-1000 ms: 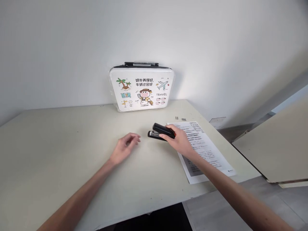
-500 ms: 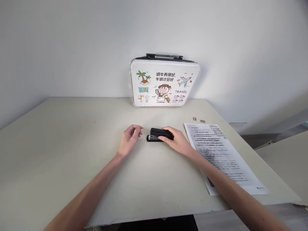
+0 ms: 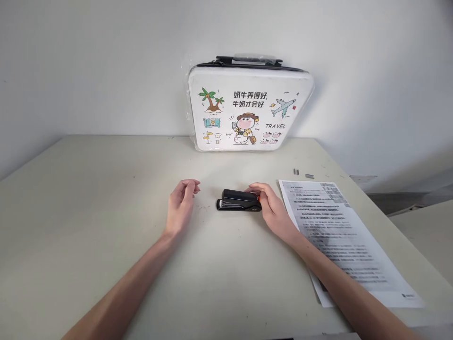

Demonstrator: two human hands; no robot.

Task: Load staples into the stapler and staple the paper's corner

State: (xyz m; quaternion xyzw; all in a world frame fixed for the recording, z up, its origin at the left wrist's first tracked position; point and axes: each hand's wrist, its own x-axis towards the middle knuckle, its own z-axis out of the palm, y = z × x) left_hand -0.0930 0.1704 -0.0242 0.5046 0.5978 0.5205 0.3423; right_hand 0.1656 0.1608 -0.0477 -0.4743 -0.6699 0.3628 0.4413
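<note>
A: ok so where's the stapler [image 3: 237,200] at?

B: On the table [image 3: 88,226], between the two hands but way closer to the right hand [image 3: 276,215]. Its back end is right up against that hand, and the nose points over at the left hand [image 3: 180,208].

A: Is the right one actually gripping it?

B: Fingers [image 3: 255,186] behind, thumb on the near side, by a little orange-red bit [image 3: 259,198]. Looks kinda loose, but honestly can't tell if it's squeezing or just resting there.

A: And the left?

B: Relaxed, half-curled, palm side facing the stapler, with a visible gap between its fingertips and the nose. Top arm of the stapler sits up off the base at that end btw.

A: Anything else around?

B: Printed sheet [image 3: 354,255] off to the right, right forearm [image 3: 336,278] crossing over it. Two grey staple strips [image 3: 309,176] just past its far edge. White "TRAVEL" case [image 3: 226,78] standing at the back, by the wall [image 3: 106,71].
</note>
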